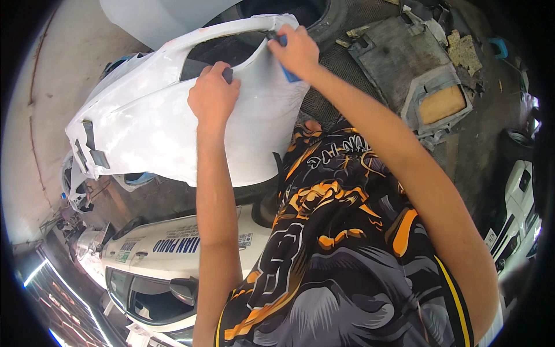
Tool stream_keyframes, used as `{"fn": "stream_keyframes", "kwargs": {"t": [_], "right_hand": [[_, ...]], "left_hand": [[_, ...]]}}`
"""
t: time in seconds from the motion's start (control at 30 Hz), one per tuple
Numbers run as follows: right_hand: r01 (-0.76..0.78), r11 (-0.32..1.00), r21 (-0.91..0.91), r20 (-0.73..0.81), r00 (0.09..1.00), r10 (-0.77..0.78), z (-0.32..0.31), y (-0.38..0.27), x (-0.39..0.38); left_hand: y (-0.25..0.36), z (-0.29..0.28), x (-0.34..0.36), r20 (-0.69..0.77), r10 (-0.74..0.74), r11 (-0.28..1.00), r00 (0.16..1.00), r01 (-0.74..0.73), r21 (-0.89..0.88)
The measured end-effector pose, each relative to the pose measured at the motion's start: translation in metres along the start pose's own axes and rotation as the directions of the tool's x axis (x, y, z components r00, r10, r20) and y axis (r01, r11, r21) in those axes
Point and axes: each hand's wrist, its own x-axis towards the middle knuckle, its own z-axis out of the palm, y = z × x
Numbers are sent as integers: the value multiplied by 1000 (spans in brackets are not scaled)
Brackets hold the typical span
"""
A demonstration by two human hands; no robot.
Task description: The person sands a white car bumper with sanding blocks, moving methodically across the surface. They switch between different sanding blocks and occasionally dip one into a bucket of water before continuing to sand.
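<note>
A large white car body panel (pixel 144 121) with a window-shaped opening (pixel 222 55) lies across the upper left. My left hand (pixel 214 95) rests on it just below the opening, fingers curled round a small dark grey pad (pixel 228 74). Over the panel's upper right corner, my right hand (pixel 296 53) is closed on a long blue sanding block (pixel 290 74). The block's lower end shows below the hand, and its middle is hidden by the fingers. Near the panel's left end are a few dark cut-outs (pixel 88 135).
Behind the panel are another pale panel (pixel 167 17) and a black tyre (pixel 332 20). A dark, dirty board (pixel 399 52) and a grey frame (pixel 436 104) lie at the right. Below left stands a white car (pixel 173 231); another white vehicle (pixel 518 191) is at the far right.
</note>
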Motion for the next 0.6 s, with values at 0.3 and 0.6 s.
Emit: {"fn": "stream_keyframes", "kwargs": {"t": [0.3,0.6], "right_hand": [[131,973,190,-44,991,-125,21,26,-11],[96,962,256,-130,989,-65,25,20,-15]], "left_hand": [[0,0,1,-20,16,1000,1000,-16,13],[2,-1,0,7,-13,999,1000,12,46]]}}
